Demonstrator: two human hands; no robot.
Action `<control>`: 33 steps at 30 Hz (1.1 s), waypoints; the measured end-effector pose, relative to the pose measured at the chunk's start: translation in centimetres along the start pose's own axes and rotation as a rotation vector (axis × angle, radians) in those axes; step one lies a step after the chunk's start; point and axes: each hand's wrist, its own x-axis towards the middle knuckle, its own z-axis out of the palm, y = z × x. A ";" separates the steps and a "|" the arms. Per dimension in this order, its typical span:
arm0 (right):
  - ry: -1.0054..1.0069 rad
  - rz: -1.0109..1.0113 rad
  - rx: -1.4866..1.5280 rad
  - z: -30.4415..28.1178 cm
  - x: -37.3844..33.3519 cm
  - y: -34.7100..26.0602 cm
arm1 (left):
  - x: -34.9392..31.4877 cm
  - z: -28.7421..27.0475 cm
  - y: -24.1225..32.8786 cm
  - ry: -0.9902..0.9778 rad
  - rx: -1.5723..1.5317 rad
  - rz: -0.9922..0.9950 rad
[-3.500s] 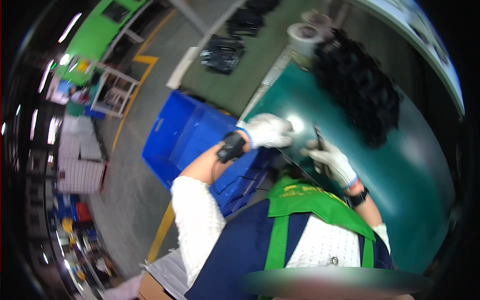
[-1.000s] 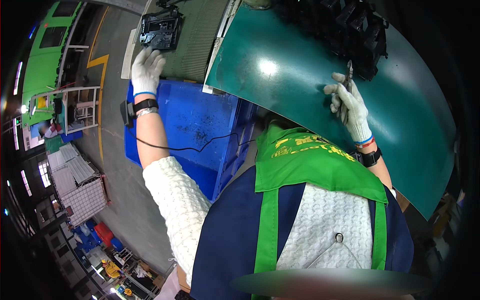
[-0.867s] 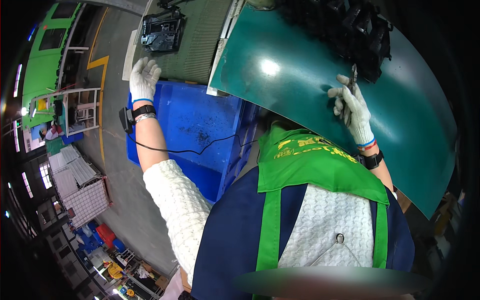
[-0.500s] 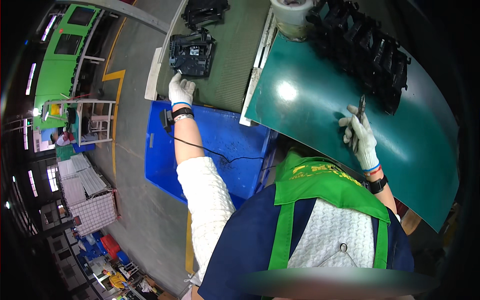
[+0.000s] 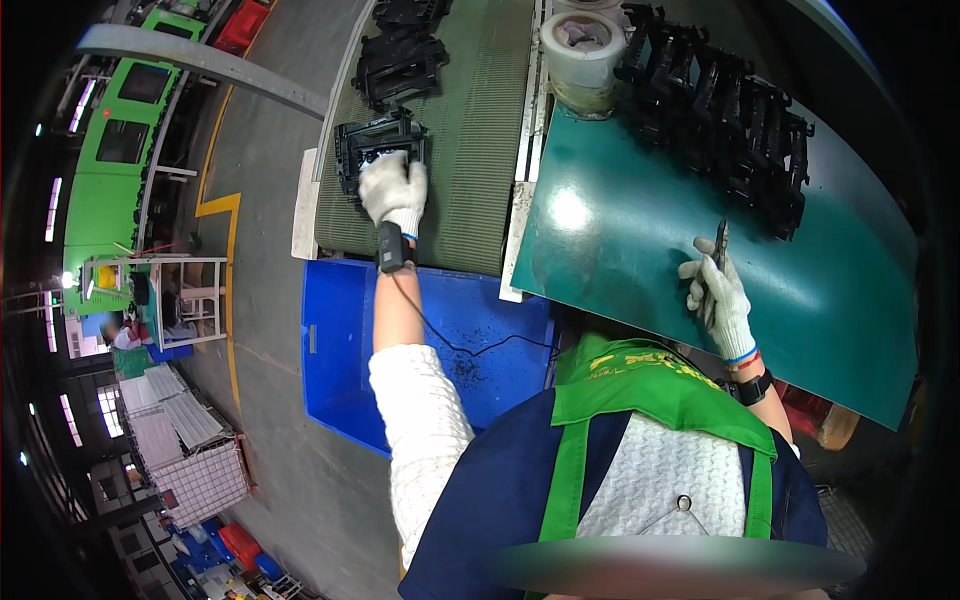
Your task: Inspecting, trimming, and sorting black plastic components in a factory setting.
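On the conveyor belt (image 5: pixel 470 150) lies a black plastic frame (image 5: pixel 350 150) with an open middle. My left hand (image 5: pixel 393 190), in a white glove, reaches over its near right part with the fingers curled down onto it. The fingertips are partly hidden. At the right, my gloved right hand (image 5: pixel 725 300) is closed around a pair of slim pliers (image 5: pixel 722 238), tips pointing away from me. That hand is over the green tabletop (image 5: pixel 620 220), near a row of black plastic parts (image 5: pixel 720 120).
Further black parts (image 5: pixel 400 65) lie up the belt. Below the belt's near end stands a blue bin (image 5: pixel 330 370) with dark scraps inside. A roll of clear film (image 5: pixel 580 65) stands at the table's far left corner. A cable (image 5: pixel 440 335) trails from my left wrist.
My left hand has moved from the near edge of the black plastic frame to over it. My right hand keeps the pliers in nearly the same place. The view has shifted slightly.
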 end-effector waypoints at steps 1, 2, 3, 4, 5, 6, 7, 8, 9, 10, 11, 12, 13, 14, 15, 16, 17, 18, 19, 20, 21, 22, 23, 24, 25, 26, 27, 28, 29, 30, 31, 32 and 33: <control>-0.005 -0.005 -0.008 0.1 0.0 0.0 | 0.3 -1.3 1.4 -0.064 0.146 0.078; -0.008 -0.010 -0.018 0.2 0.1 0.0 | 0.6 -1.7 2.5 -0.064 0.147 0.086; -0.023 -0.016 -0.025 0.6 0.2 0.0 | 0.6 -2.4 3.2 -0.122 0.297 0.137; -0.026 -0.019 -0.020 1.0 0.3 0.0 | 0.6 -2.9 3.7 -0.181 0.446 0.191; -0.024 -0.017 -0.034 1.4 0.3 0.0 | 0.7 -3.3 3.8 -0.239 0.594 0.245; -0.019 -0.015 -0.048 1.7 0.3 0.0 | 0.6 -3.7 3.4 -0.235 0.599 0.248; -0.013 -0.014 -0.062 2.0 0.4 -0.1 | 0.4 -4.1 2.7 -0.165 0.611 0.356; -0.011 -0.020 -0.057 2.3 0.5 -0.4 | 0.3 -4.5 2.0 -0.095 0.620 0.465; -0.011 0.015 -0.031 2.7 0.5 -1.0 | 0.3 -5.1 2.1 -0.025 0.627 0.575; -0.012 0.049 -0.006 3.1 0.4 -1.7 | 0.4 -5.5 2.4 -0.021 0.630 0.581; -0.014 0.084 0.020 3.4 0.5 -2.1 | 0.7 -5.8 2.7 -0.131 0.536 0.472; -0.010 0.079 0.023 3.7 0.5 -2.1 | 1.0 -6.2 2.9 -0.239 0.440 0.363; 0.002 0.105 0.083 3.8 0.3 -2.1 | 1.2 -6.7 3.2 -0.345 0.342 0.253; 0.024 0.130 0.144 3.8 0.1 -2.1 | 1.7 -7.9 4.5 -0.342 0.341 0.268; 0.046 0.155 0.204 3.8 0.0 -2.0 | 2.3 -9.5 5.9 -0.362 0.337 0.164; 0.062 0.147 0.208 3.7 -0.2 -2.0 | 2.9 -11.2 7.2 -0.381 0.331 0.062; 0.051 0.129 0.160 3.7 -0.2 -1.8 | 3.0 -12.4 7.4 -0.399 0.330 -0.054; 0.042 0.111 0.112 3.6 -0.2 -1.4 | 3.6 -11.3 5.5 -0.397 0.332 -0.047; 0.015 0.092 0.061 3.7 -0.1 -1.3 | 3.9 -9.4 1.6 -0.335 0.276 -0.091; 0.004 0.084 0.060 3.8 0.1 -1.0 | 4.4 -7.5 -2.3 -0.271 0.215 -0.132; -0.019 0.049 -0.005 3.5 0.5 -0.3 | 5.3 -7.0 -3.0 -0.213 0.150 -0.154; -0.042 0.014 -0.070 3.2 0.8 0.4 | 6.0 -6.7 -3.8 -0.208 0.147 -0.145; -0.048 -0.014 -0.139 2.8 0.8 0.7 | 6.9 -6.5 -3.0 -0.213 0.119 -0.147; -0.036 -0.015 -0.143 3.3 0.8 -0.1 | 7.2 -6.5 -2.6 -0.215 0.096 -0.162; -0.015 0.038 -0.130 4.1 0.7 -1.0 | 7.4 -6.5 -2.1 -0.217 0.072 -0.178; 0.004 0.092 -0.114 5.0 0.3 -2.3 | 7.4 -6.3 -2.3 -0.221 0.068 -0.171; 0.023 0.146 -0.097 5.3 0.1 -2.9 | 7.4 -6.0 -2.8 -0.230 0.006 -0.214; 0.031 0.148 -0.097 4.8 0.0 -2.7 | 7.4 -5.8 -3.1 -0.240 -0.054 -0.258; 0.020 0.120 -0.108 4.5 0.0 -2.3 | 7.2 -5.7 -4.1 -0.244 -0.110 -0.307; 0.009 0.093 -0.119 4.1 0.0 -1.8 | 7.2 -5.3 -4.9 -0.242 -0.107 -0.306; -0.015 0.064 -0.127 4.2 0.1 -1.5 | 6.9 -4.6 -6.6 -0.220 -0.164 -0.339; -0.023 0.063 -0.126 4.5 0.1 -1.7 | 6.6 -3.9 -7.5 -0.201 -0.228 -0.370; -0.024 0.093 -0.129 5.0 0.0 -2.2 | 6.3 -3.5 -8.6 -0.180 -0.291 -0.399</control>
